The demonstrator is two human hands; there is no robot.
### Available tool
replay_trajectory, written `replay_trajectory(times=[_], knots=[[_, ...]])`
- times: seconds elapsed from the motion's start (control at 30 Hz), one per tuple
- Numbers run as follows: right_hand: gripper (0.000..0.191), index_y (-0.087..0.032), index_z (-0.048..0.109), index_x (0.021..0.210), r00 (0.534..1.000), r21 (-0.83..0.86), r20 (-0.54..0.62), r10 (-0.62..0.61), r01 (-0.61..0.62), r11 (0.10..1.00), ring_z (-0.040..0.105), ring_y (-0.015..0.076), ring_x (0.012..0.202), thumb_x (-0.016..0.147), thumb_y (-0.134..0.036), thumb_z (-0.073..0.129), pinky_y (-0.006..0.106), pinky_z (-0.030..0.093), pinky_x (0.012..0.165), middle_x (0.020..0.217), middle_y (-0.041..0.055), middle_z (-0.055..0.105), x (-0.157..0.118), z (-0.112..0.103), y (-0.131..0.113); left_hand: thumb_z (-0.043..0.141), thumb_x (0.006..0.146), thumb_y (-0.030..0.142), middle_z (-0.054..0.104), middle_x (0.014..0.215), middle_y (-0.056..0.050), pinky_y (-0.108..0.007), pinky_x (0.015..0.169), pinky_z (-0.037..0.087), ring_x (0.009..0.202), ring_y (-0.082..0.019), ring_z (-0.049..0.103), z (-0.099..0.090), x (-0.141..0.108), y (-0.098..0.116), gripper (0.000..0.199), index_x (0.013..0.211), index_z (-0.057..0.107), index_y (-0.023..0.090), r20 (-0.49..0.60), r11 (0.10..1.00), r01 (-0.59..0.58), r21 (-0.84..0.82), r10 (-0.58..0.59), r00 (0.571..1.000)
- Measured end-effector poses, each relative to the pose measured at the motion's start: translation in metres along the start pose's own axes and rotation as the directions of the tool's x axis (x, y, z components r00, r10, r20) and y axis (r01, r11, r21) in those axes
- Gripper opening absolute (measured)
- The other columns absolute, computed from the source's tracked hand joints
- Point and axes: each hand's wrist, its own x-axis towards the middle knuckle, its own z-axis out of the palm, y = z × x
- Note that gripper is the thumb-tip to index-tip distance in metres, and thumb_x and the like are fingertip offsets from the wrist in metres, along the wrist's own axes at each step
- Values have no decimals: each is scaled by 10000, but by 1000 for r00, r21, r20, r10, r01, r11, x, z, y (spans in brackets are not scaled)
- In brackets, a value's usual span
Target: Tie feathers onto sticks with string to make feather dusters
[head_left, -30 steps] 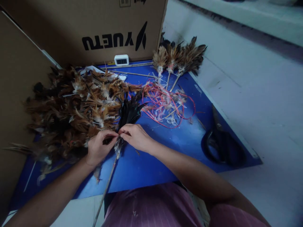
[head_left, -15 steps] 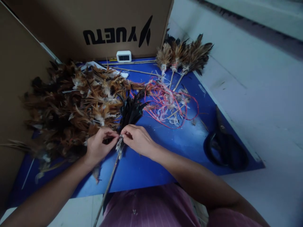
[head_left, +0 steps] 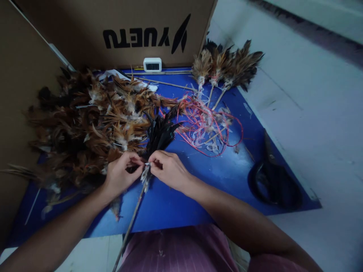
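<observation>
A bundle of dark, glossy feathers is bound to the top of a thin stick, which slants down past the table's front edge. Pale quill ends splay out below the binding. My left hand pinches thumb and forefinger at the binding's left side. On the other side my right hand pinches in the same way. A short whitish tie string shows between the two sets of fingertips; its ends are hidden by the fingers.
Brown feathers are heaped on the blue table at left. Tangled pink string lies right of centre, below several finished feather dusters. Black scissors rest at right. A small white digital clock stands before a cardboard box.
The whole view has shifted slightly, so everything sits a little further right. Both hands stay pinched at the binding, with slightly more pale string showing between them.
</observation>
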Motion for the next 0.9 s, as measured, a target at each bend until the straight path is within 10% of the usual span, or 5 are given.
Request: replay_trajectory(times=[0.43, 0.6, 0.9], knots=[[115, -184, 613, 804, 1000, 164, -12, 19, -17, 986, 546, 88, 631, 745, -121, 537, 202, 408, 628, 687, -34, 596, 0, -2, 1, 639, 782, 235, 696, 955, -56, -318, 802, 584, 875, -167, 695, -12, 7, 8, 387, 1142, 503, 192, 24, 990, 80, -120, -77, 997], [85, -182, 605, 806, 997, 282, -46, 62, -46, 958, 565, 88, 607, 752, -169, 540, 208, 432, 601, 661, -43, 583, 0, -8, 2, 604, 815, 256, 685, 902, -28, -279, 763, 537, 794, -149, 661, -34, 6, 30, 164, 969, 626, 204, -118, 964, -31, 262, 64, 991], [68, -185, 569, 784, 974, 405, -208, 93, 0, 914, 536, 71, 501, 773, -238, 528, 190, 424, 502, 606, -58, 547, 2, -28, 0, 552, 828, 481, 623, 645, -11, -260, 522, 369, 543, -159, 578, -22, -52, 58, 301, 736, 580, 196, 296, 733, -7, 680, -267, 917]])
